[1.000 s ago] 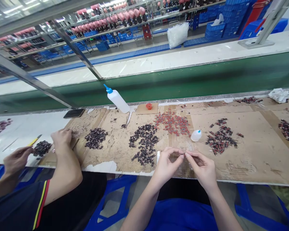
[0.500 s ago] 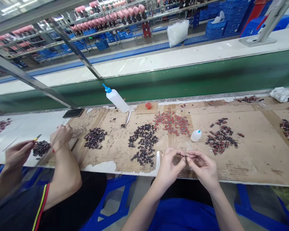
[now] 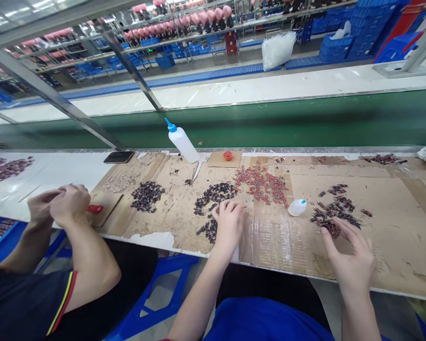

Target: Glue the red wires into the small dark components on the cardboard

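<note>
One at a time is how we should pinch the black pieces [image 3: 208, 201], heaped left of centre on the bench [image 3: 71, 166]. We advise entering from the edge of the heap with fingertips only, since such small, crowded parts would probably scatter under a flat palm. For the red-black pieces [image 3: 341, 206], heaped to the right, we should bring the fingertips down from above, part them cleanly, and lift away without dragging neighbours. We also recommend ample clearance around the small bottle [image 3: 297, 207], which sits between the two heaps and looks light enough to tip.

Pose: our left hand [image 3: 230, 220] extends from the near side, back upward, fingers curled down over the right side of the black pieces. What lies between its fingertips is hidden, so we are unable to tell whether it grips anything. Our right hand [image 3: 355, 258] is at the near edge of the red-black pieces, thumb and forefinger curved into an arch, tips apart; we see nothing clearly held. The red pieces [image 3: 261, 182] lie farther off, between both hands.
</note>
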### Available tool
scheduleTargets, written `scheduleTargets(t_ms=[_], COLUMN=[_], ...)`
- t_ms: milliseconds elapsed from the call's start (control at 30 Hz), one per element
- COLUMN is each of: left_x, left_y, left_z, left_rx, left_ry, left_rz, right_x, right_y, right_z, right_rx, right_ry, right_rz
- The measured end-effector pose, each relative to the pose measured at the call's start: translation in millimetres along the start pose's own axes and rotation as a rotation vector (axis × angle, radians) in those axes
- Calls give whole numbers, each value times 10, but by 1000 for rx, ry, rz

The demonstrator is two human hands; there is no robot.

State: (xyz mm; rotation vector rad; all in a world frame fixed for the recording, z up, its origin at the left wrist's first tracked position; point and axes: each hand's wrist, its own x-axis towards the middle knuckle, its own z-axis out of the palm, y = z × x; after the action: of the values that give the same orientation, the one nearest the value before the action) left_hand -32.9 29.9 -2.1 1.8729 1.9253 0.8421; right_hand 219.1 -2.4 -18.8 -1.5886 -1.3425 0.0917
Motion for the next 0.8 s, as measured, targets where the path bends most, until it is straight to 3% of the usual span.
scheduleTargets(t_ms=[133,333,433,667,800], left_x=[126,111,107,153,96], left_y=[-220,-289,-297,-325,-149], left_z=[16,30,-18,-162,-148], left_rx=[125,248,278,199,-59], left_ry=[-23,-125,-168,-150,-165], left_rz=[37,10,40,127,143], right_x=[75,119,120,7,-25], right_y=[-29,-47,-76,-128,-152], right_z=[256,576,555,351,257], right_rx=[-117,-97,2,358,492], right_ry=[-70,-221,-223,-190,-127], right_rz=[-156,-147,-78,307,374])
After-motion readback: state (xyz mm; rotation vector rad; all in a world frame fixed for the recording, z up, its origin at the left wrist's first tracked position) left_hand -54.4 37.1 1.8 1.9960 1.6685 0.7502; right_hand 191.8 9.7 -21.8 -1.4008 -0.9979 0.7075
